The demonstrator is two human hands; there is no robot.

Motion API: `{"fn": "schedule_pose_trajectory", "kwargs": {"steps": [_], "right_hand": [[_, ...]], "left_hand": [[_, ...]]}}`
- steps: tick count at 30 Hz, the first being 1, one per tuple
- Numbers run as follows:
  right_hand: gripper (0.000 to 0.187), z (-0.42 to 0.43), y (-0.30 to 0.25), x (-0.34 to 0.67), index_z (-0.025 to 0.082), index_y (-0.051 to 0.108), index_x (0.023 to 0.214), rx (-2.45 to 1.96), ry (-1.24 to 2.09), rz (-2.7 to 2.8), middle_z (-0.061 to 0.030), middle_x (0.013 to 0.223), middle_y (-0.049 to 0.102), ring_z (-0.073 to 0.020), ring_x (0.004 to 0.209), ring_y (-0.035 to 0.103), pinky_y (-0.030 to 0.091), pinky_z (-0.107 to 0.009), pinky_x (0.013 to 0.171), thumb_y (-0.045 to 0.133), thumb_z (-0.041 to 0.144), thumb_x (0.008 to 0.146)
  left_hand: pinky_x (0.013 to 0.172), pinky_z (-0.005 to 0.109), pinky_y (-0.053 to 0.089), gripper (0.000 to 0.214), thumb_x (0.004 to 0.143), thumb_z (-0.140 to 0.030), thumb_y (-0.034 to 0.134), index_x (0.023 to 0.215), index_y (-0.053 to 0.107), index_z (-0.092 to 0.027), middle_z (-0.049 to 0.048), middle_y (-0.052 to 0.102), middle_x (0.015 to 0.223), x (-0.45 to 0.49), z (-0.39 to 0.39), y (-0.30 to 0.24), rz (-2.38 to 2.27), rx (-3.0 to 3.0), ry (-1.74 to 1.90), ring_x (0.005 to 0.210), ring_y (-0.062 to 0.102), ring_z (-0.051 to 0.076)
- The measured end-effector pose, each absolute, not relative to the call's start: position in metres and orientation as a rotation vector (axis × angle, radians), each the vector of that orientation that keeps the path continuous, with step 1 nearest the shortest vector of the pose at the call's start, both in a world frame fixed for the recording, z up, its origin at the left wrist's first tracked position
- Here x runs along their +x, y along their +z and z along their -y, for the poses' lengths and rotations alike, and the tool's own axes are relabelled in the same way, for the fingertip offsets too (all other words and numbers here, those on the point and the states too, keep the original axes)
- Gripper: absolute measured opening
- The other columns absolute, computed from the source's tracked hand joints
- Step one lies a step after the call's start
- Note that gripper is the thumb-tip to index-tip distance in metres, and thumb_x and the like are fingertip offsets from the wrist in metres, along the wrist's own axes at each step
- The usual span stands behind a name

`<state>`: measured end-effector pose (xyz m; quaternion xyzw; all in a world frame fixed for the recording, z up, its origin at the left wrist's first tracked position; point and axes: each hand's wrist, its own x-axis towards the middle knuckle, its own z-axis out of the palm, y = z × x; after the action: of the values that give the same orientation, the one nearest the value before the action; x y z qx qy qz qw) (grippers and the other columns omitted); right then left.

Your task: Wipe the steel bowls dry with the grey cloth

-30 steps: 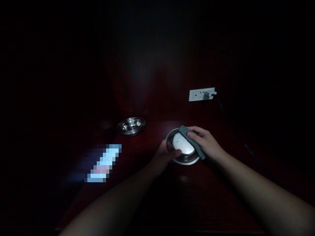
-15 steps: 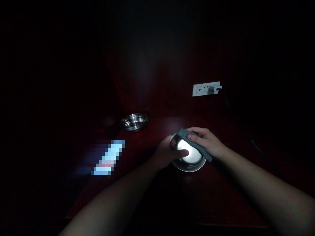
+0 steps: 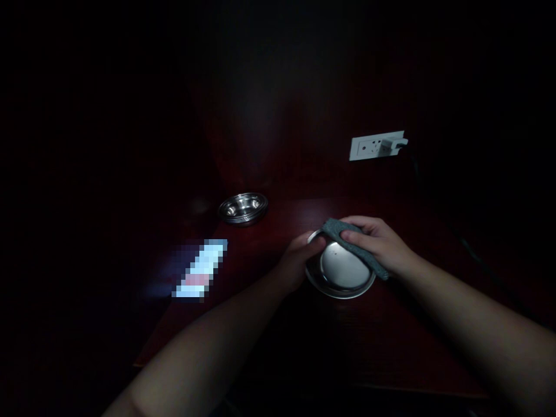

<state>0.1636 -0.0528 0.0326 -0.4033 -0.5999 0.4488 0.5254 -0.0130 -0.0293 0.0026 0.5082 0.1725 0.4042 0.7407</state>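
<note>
A shiny round metal bowl is held above the dark red table, its inside facing me. My left hand grips the bowl's left side, with the thumb over the rim and the other fingers mostly hidden behind it. My right hand is closed on a folded grey-green cloth, pressed over the bowl's upper right rim. The right thumb lies on top of the cloth; the fingers reach round the far side.
Several nested metal bowls stand at the back left of the table. A lit, pixelated rectangular screen lies at the left. On the wall, a white socket plate carries a plug with a dark cable. The surroundings are very dark.
My left thumb has moved from the middle of the bowl up to its upper left rim. The cloth stays on the upper right rim. The whole view has shifted slightly.
</note>
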Motion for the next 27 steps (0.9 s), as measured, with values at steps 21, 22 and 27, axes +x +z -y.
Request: {"fn": "schedule_pose_trajectory", "kwargs": {"steps": [21,22,27], "right_hand": [[0.029,0.037,0.017,0.171,0.026,0.071,0.098,-1.121,0.737,1.215,-0.0019,0.097,0.073,-0.0215,0.088,0.065,0.05,-0.035,0.079,0.069,0.047,0.078],[0.028,0.037,0.018,0.171,0.025,0.071,0.097,-1.126,0.731,1.221,-0.0018,0.097,0.073,-0.0216,0.089,0.065,0.049,-0.034,0.079,0.069,0.046,0.078],[0.028,0.038,0.021,0.171,0.024,0.071,0.096,-1.13,0.797,1.266,-0.0018,0.094,0.072,-0.0215,0.088,0.065,0.048,-0.034,0.08,0.068,0.046,0.079]], "left_hand": [[0.08,0.039,0.053,0.061,0.073,-0.038,0.073,0.125,0.046,-0.02,0.016,0.056,0.13,-0.009,0.034,0.0,-0.56,1.116,0.922,0.11,0.059,0.03],[0.08,0.039,0.053,0.062,0.073,-0.038,0.074,0.125,0.046,-0.02,0.0159,0.056,0.13,-0.009,0.034,0.0,-0.558,1.115,0.921,0.11,0.059,0.03],[0.081,0.038,0.052,0.061,0.071,-0.037,0.075,0.124,0.05,-0.021,0.0138,0.06,0.124,-0.01,0.034,0.004,-0.526,1.073,0.93,0.106,0.06,0.028]]}}
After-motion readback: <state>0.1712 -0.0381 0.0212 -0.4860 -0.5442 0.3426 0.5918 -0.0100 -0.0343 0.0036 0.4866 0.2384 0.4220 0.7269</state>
